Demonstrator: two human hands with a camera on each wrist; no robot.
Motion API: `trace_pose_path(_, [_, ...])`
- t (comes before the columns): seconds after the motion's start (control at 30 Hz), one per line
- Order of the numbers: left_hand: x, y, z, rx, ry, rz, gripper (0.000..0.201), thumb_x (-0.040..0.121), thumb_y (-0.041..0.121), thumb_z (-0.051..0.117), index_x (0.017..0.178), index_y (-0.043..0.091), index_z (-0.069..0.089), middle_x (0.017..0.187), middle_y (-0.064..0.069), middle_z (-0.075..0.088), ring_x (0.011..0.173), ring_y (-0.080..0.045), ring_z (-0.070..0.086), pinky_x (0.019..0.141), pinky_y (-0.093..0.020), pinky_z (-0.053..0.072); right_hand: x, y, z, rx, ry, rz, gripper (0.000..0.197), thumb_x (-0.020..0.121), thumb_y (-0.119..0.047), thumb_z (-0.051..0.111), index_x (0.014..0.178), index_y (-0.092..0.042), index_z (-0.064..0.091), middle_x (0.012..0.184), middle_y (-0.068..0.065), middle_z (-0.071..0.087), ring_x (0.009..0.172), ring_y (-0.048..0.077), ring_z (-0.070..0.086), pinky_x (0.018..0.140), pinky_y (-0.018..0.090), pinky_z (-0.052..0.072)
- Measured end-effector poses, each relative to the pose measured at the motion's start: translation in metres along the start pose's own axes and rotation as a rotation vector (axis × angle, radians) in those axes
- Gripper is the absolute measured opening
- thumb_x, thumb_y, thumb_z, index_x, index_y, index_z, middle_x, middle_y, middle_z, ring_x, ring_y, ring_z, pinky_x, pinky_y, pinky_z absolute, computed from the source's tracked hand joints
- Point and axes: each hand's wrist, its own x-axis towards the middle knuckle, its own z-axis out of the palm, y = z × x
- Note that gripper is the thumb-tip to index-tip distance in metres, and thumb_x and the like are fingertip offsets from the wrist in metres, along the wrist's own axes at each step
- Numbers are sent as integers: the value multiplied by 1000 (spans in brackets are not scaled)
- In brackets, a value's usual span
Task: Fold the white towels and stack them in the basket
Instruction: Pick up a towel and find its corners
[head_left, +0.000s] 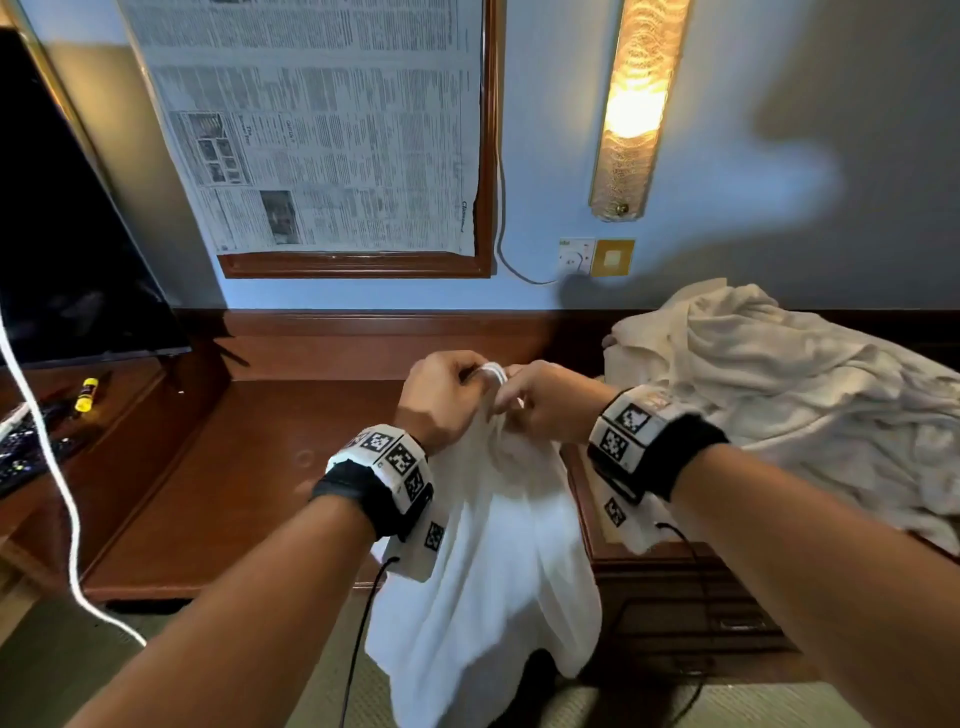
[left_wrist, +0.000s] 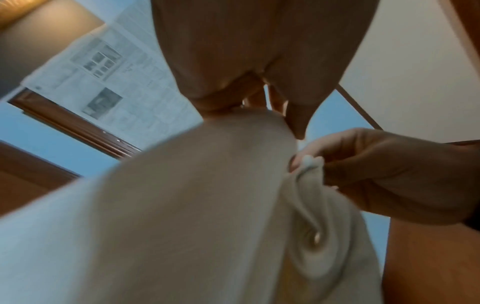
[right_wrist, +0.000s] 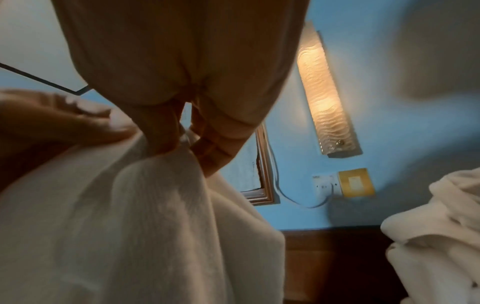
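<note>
A white towel (head_left: 488, 561) hangs in the air in front of the wooden desk, bunched at its top edge. My left hand (head_left: 441, 395) and right hand (head_left: 540, 400) are close together there, each pinching the towel's top edge. In the left wrist view the left hand (left_wrist: 249, 102) grips the cloth (left_wrist: 182, 216) at its top, and the right hand (left_wrist: 389, 170) pinches a bunched corner beside it. In the right wrist view the right hand's fingers (right_wrist: 182, 131) curl round the towel (right_wrist: 130, 226). No basket is in view.
A crumpled heap of white towels (head_left: 789, 405) lies on the desk at the right. The brown desk top (head_left: 270, 467) stretches left of the hanging towel. A dark TV screen (head_left: 62, 234), a yellow glue stick (head_left: 86, 394) and a white cable (head_left: 47, 467) are at the left.
</note>
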Motion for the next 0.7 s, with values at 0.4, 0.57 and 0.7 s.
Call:
trace_pose_path(0.4, [-66, -78, -2, -220, -15, -256, 27, 82, 57, 66, 86, 31, 71, 78, -3, 75, 70, -19, 70, 70, -48, 58, 19, 21, -62, -8, 538, 68, 34, 74, -5, 49, 94, -1, 76, 89, 10, 70, 82, 20, 63, 78, 25, 48])
trace_pose_path(0.57, [-84, -104, -9, -110, 80, -262, 41, 84, 67, 62, 85, 26, 64, 66, -5, 63, 60, -18, 56, 58, -40, 51, 23, 45, -63, 9, 587, 136, 30, 76, 5, 55, 96, -1, 76, 95, 16, 72, 90, 31, 67, 85, 37, 53])
trace_pose_path(0.7, [-88, -108, -8, -45, -15, -287, 26, 84, 55, 70, 80, 31, 63, 61, 6, 60, 57, -12, 53, 56, -33, 47, 19, 55, -61, -17, 649, 166, 27, 74, 7, 57, 92, 1, 77, 92, 19, 73, 87, 31, 68, 85, 33, 54])
